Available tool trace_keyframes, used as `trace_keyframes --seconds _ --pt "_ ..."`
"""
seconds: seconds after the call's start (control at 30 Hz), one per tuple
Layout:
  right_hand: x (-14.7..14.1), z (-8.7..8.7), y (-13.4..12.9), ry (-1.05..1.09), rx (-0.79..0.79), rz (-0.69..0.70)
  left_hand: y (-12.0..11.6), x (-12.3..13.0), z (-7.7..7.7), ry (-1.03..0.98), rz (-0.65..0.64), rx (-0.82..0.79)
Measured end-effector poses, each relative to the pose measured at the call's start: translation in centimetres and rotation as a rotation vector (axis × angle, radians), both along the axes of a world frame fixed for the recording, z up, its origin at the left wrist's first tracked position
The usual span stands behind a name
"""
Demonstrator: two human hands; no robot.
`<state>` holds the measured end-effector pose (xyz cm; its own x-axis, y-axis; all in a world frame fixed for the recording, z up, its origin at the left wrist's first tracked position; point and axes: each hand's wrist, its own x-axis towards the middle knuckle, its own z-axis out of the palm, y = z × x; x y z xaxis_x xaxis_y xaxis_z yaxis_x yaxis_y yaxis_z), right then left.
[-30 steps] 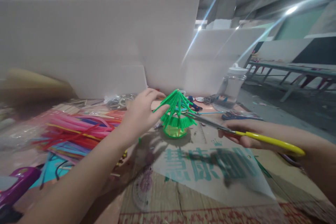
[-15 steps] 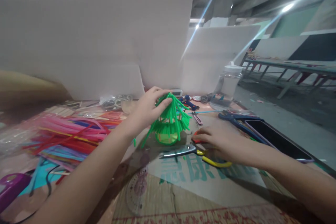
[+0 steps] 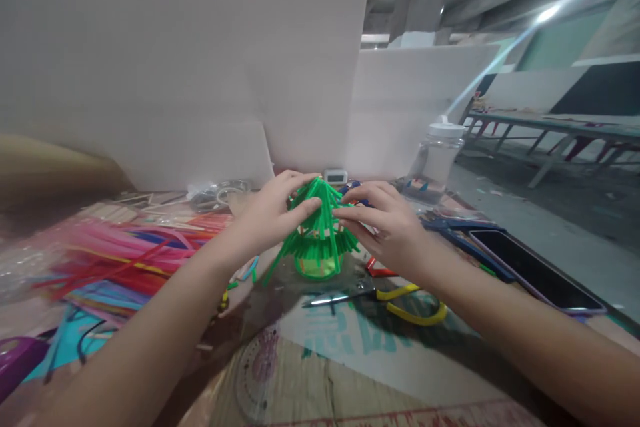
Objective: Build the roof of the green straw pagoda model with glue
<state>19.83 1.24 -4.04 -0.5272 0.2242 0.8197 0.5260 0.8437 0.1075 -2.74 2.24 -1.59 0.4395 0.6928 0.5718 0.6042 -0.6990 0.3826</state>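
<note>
A small cone-shaped model of green pipe cleaners [image 3: 320, 243] stands upright on the table in front of me, its strands hanging down around a round base. My left hand [image 3: 277, 210] is closed on the upper left side of it, thumb in front and fingers behind the top. At its right side is my right hand [image 3: 387, 223], fingertips pinched on the outer green strands. Just below lie scissors [image 3: 340, 295] with silver blades and yellow handles. A red handle [image 3: 381, 269] lies under my right hand, partly hidden.
Bundles of coloured pipe cleaners [image 3: 135, 247] cover the left side. A purple glue gun [image 3: 20, 360] lies at the lower left, a clear protractor [image 3: 257, 370] in front. To the right are a phone [image 3: 535, 270] and a clear bottle [image 3: 435, 160]. White boards [image 3: 190, 80] stand behind.
My right hand has risen from the red handle and scissors to the model's right side, touching its strands. My left hand has stayed on the model. The scissors have shifted slightly.
</note>
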Motion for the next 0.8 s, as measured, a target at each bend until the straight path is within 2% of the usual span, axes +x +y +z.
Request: trace_keyframes --seconds 0.33,0.8 --pt "0.4 -0.8 -0.8 -0.004 0.01 -0.015 -0.2 0.0 0.0 0.05 0.013 0.004" --pt "0.1 -0.6 -1.2 -0.059 0.0 -0.032 -0.4 0.3 0.0 0.074 0.008 0.037"
